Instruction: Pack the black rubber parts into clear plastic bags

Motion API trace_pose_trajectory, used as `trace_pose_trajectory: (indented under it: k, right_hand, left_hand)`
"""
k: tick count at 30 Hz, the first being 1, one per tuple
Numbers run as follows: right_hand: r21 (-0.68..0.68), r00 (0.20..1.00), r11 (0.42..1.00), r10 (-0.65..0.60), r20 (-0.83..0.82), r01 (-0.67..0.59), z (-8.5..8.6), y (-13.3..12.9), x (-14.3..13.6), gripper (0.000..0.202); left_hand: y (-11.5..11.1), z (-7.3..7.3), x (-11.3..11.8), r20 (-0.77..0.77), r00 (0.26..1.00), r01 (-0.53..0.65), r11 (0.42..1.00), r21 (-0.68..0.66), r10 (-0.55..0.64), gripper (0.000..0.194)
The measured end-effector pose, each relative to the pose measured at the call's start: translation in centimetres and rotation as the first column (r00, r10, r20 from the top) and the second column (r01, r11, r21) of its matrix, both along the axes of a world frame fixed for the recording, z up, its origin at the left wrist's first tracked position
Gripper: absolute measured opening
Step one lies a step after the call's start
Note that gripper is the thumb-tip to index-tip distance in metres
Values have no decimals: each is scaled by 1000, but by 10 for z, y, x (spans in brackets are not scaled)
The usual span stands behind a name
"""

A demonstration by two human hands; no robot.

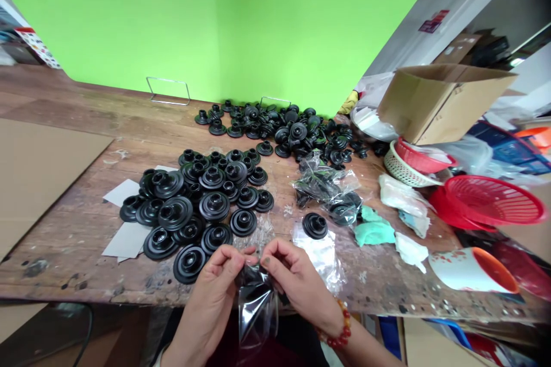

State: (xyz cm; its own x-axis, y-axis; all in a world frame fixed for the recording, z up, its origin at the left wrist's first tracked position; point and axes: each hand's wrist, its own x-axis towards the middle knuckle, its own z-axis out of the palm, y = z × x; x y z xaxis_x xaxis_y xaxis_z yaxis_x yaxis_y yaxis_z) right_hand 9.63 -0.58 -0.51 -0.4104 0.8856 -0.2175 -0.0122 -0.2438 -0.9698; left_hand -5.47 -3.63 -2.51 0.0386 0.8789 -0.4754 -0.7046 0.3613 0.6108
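Note:
Between my two hands a clear plastic bag (257, 309) hangs over the table's front edge. My left hand (217, 289) pinches its top edge from the left, and my right hand (297, 278), with a beaded bracelet on the wrist, pinches it from the right. Something dark shows through the bag; whether it lies inside or behind I cannot tell. Left of my hands is a heap of black round stepped discs with raised hubs (214, 205). One black disc (315, 225) rests on a stack of clear bags (318, 255) beyond my right hand.
More black discs (297, 132) are heaped at the back by a green panel (258, 23). Bagged discs (329, 186) lie right of centre. Farther right are a teal cloth (373, 228), a cardboard box (443, 100), a red basket (491, 200) and a white tub (460, 269).

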Motion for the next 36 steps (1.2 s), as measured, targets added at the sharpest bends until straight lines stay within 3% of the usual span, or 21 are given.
trace_pose_trajectory:
  k: [2,5,8,10,12,15,18,21,23,24,26,28,29,31,34,36]
  right_hand:
    - [103,999,994,41,28,-44,3,2,6,25]
    - [106,978,973,202,44,-206,6,8,18,17]
    - [200,919,905,335,209,-375,11,13,29,8]
    - [347,868,822,315,383,-452,19,12,32,11]
    - [462,831,731,262,491,-503,31,10,33,17]
    - [519,801,626,329,501,-582,49,6,31,19]
    - [490,757,586,408,510,-646,60,7,34,20]
    - [449,700,551,427,572,-704,63,9,40,17]
    - [429,665,544,368,650,-721,63,7,43,14]
    - [420,644,550,310,700,-721,62,6,43,13]
    - [400,600,557,235,765,-728,61,4,43,12]
    - [389,597,549,270,755,-740,60,5,43,12]
    - [395,617,555,293,731,-732,60,6,44,12]
    - [435,682,602,266,681,-670,62,13,49,13]
    - [532,763,671,78,642,-516,72,29,67,20]
    - [626,756,666,-141,640,-406,81,43,84,25]
  left_hand:
    - [0,0,-2,-45,999,27,1000,14,-26,20]
    - [-1,1,-8,-94,993,76,996,53,-71,21]
    - [-4,2,-16,-239,962,174,970,168,-131,20]
    - [-6,4,-22,-364,907,320,906,275,-210,17]
    - [-6,8,-27,-505,826,467,804,368,-249,13]
    - [-4,11,-31,-666,734,530,727,437,-134,11]
    - [0,14,-34,-785,617,540,692,479,62,13]
    - [1,20,-35,-890,378,650,611,452,256,13]
    - [1,26,-33,-916,256,719,572,395,310,11]
    - [-1,29,-31,-918,247,739,553,385,310,11]
    - [-3,34,-27,-904,334,736,525,427,267,13]
    - [-6,35,-23,-873,435,697,532,481,220,16]
    - [-6,33,-21,-864,450,669,555,495,227,15]
    - [-6,27,-19,-861,390,575,644,505,327,13]
    - [-4,18,-20,-824,246,326,757,566,510,37]
    - [-2,14,-22,-801,268,171,792,586,535,44]
